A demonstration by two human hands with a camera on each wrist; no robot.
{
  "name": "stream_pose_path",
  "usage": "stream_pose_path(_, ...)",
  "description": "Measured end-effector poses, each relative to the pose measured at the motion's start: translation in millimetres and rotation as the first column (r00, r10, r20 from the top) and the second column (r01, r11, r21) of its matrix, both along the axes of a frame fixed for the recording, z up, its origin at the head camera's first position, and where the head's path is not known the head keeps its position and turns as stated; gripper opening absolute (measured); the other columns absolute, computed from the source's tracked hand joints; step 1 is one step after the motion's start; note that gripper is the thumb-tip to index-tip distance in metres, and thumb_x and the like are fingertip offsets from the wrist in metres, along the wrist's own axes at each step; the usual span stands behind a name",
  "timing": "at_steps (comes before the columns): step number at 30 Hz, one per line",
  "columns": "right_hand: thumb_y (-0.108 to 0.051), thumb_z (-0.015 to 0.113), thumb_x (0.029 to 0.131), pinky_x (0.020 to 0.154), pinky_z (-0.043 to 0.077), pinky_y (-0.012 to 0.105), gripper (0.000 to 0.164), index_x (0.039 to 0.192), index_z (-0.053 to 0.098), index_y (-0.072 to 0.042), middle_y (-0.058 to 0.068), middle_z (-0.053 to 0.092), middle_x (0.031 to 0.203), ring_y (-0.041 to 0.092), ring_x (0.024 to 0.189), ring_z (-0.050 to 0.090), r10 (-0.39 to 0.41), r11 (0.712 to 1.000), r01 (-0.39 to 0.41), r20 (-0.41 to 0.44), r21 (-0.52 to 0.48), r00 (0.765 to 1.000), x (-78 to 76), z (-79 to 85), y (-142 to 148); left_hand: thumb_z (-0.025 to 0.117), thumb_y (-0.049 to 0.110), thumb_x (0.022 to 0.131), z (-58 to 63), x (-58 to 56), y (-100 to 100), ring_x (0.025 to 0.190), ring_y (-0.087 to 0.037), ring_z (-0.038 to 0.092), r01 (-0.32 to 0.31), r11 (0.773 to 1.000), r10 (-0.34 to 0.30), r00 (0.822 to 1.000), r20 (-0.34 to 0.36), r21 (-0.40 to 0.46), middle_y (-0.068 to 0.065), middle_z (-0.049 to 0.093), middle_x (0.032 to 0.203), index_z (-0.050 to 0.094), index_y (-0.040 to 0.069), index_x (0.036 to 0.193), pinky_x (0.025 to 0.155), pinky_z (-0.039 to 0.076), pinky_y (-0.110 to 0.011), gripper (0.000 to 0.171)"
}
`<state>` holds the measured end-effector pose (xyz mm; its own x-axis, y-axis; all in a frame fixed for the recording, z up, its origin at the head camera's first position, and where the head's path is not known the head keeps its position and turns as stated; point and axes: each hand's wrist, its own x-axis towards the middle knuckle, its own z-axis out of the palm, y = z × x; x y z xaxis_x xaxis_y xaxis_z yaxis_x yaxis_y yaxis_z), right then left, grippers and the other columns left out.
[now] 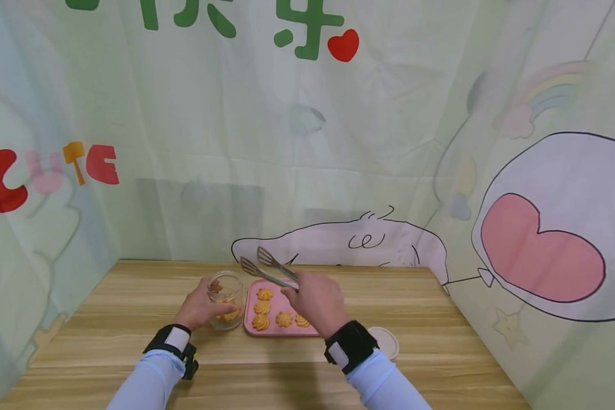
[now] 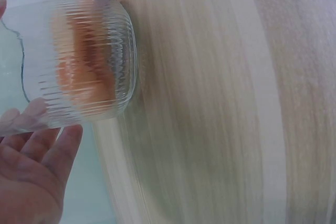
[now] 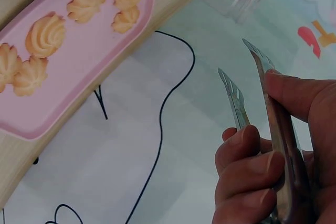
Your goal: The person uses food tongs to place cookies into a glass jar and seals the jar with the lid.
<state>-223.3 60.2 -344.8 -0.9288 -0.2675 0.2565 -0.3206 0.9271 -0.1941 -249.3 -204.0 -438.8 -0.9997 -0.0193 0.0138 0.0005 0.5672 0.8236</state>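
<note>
My left hand [image 1: 205,303] grips a clear ribbed glass jar [image 2: 86,59] standing at the left of the pink tray [image 1: 287,333]. Golden cookies [image 2: 86,61] lie in the bottom of the jar, blurred by the ribbed glass. Metal tongs [image 1: 282,280] are held in my right hand [image 1: 320,302], raised above the tray. Their slotted tips point left toward the jar, spread apart with nothing between them. Several swirled cookies [image 3: 46,35] sit on the tray, and in the head view my right hand hides part of it.
A round white lid [image 1: 386,341] lies on the wooden table [image 1: 225,376], partly behind my right wrist. A printed cloth backdrop [image 1: 210,142] rises along the table's back edge and both sides.
</note>
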Motion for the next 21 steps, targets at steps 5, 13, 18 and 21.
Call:
stream_pose_path(5, -0.042, 0.075, 0.093, 0.046, 0.036, 0.027, 0.031, 0.088, 0.069, -0.013, -0.004, 0.052, 0.062, 0.013, 0.054, 0.049, -0.017, 1.0, 0.017, 0.011, -0.002, 1.0, -4.3, -8.6, 7, 0.088, 0.026, 0.082, -0.2, 0.0, 0, 0.133, -0.053, 0.047, 0.005, 1.0, -0.005, 1.0, -0.004, 0.0, -0.035, 0.049, 0.146, 0.032, -0.009, 0.148, 0.109, 0.039, -0.065, 0.094)
stream_pose_path(13, -0.038, 0.079, 0.091, 0.045, 0.034, 0.028, 0.031, 0.076, 0.065, -0.014, -0.005, 0.049, 0.059, 0.012, 0.051, 0.045, -0.032, 0.999, 0.031, 0.018, 0.012, 0.999, -7.7, -25.8, 15, 0.087, 0.026, 0.082, -0.3, -0.5, 0, 0.134, -0.053, 0.046, -0.003, 1.0, 0.003, 1.0, 0.014, 0.003, -0.035, 0.047, 0.147, 0.031, -0.009, 0.148, 0.109, 0.038, -0.065, 0.094)
stream_pose_path(18, -0.038, 0.081, 0.089, 0.047, 0.038, 0.03, 0.036, 0.072, 0.063, -0.013, -0.005, 0.051, 0.059, 0.013, 0.052, 0.045, -0.033, 0.998, 0.033, 0.003, 0.044, 0.999, -6.7, -37.2, 16, 0.088, 0.026, 0.082, -0.2, 0.4, 1, 0.134, -0.053, 0.046, -0.006, 1.0, 0.005, 1.0, 0.018, 0.008, -0.035, 0.047, 0.147, 0.032, -0.008, 0.148, 0.109, 0.038, -0.065, 0.093)
stream_pose_path(21, -0.04, 0.081, 0.088, 0.048, 0.041, 0.032, 0.038, 0.07, 0.062, -0.012, -0.004, 0.05, 0.058, 0.014, 0.052, 0.046, -0.035, 0.996, 0.035, 0.001, 0.088, 0.999, -5.8, -44.2, 15, 0.088, 0.026, 0.081, 0.0, 0.4, 1, 0.134, -0.053, 0.046, -0.001, 1.0, 0.001, 1.0, 0.011, 0.011, -0.034, 0.047, 0.147, 0.032, -0.008, 0.148, 0.109, 0.039, -0.065, 0.093)
